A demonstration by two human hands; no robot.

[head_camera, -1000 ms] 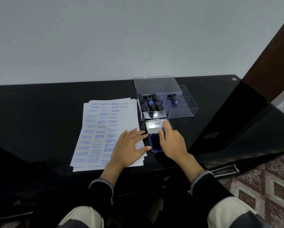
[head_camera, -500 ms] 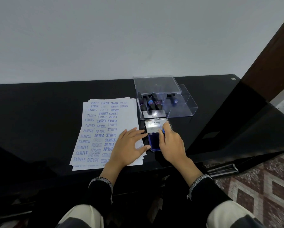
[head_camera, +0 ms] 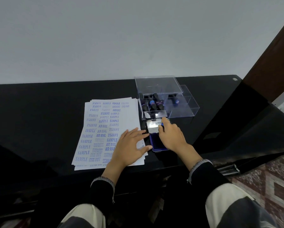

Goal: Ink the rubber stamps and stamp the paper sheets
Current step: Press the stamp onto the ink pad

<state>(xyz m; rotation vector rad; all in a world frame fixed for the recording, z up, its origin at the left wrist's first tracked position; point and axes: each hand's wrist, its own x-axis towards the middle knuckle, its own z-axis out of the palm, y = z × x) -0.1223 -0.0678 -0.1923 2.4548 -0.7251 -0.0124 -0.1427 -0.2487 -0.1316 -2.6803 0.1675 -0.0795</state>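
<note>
A rubber stamp (head_camera: 162, 124), of which only a blue tip shows, is gripped in the curled fingers of the right hand (head_camera: 170, 137), right of centre in the frame. That hand sits over the open ink pad (head_camera: 156, 143), whose dark blue surface shows below and left of the knuckles; its hinged lid (head_camera: 152, 127), printed "Artline", stands just behind. Whether the stamp face touches the pad cannot be told, since the hand covers it. The left hand (head_camera: 129, 145) lies flat with fingers spread on the lower right part of the stack of paper sheets (head_camera: 105, 129), holding nothing. The top sheet carries many blue impressions reading SAMPLE, AIR MAIL, FAX OUT, EXPRESS, AMENDED and FRAGILE. Just behind the ink pad stands a clear plastic storage box (head_camera: 184, 111) with a clear lid (head_camera: 157, 84) resting over its rear portion; several dark-handled stamps (head_camera: 152, 104) lie in its left compartment and a single stamp (head_camera: 175, 100) in the right. All items rest on a glossy black table (head_camera: 39, 112) against a pale wall (head_camera: 121, 38).
</note>
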